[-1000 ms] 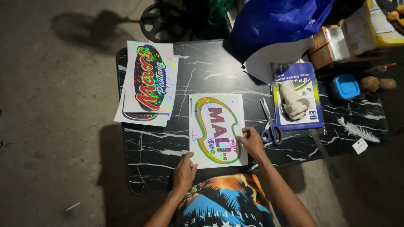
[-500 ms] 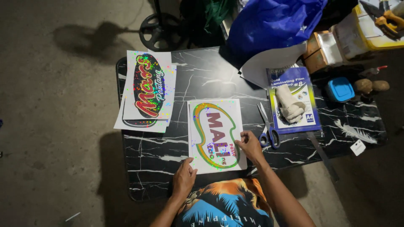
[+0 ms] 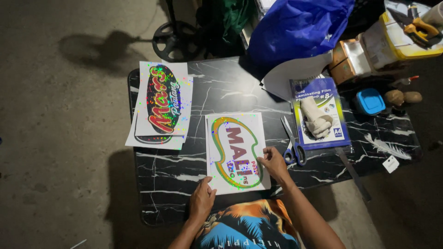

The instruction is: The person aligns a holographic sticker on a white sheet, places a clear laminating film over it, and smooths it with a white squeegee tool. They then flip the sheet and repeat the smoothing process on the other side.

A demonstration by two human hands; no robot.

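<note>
Printed sheet (image 3: 237, 152), white with a glossy bean-shaped sticker design outlined in green and orange, lies flat near the front edge of the black marble-patterned table (image 3: 230, 92), and both hands rest on its lower part. The right hand (image 3: 274, 162) presses down on the sheet's lower right side with its fingers spread and flat, gripping nothing. The left hand (image 3: 202, 200) lies on the lower left corner, palm down and fingers loosely together, likewise pressing rather than clasping. Just to the right of the right hand, a pair of blue-handled scissors (image 3: 292, 143) lies on the table with its blades pointing away from the person. Beyond the scissors sits a blue pack of laminating film (image 3: 318, 113) with a pale crumpled cloth (image 3: 316, 119) lying on top of it. Farther right are a small blue lidded box (image 3: 370, 101) and a white feather (image 3: 386, 147) on the tabletop. On the left end of the table, well apart from the hands, lies a second stack of printed sheets (image 3: 161, 106) bearing a dark oval design with red lettering; it overhangs the table's edge. At the far side a large blue bag (image 3: 300, 27) leans over the table.
</note>
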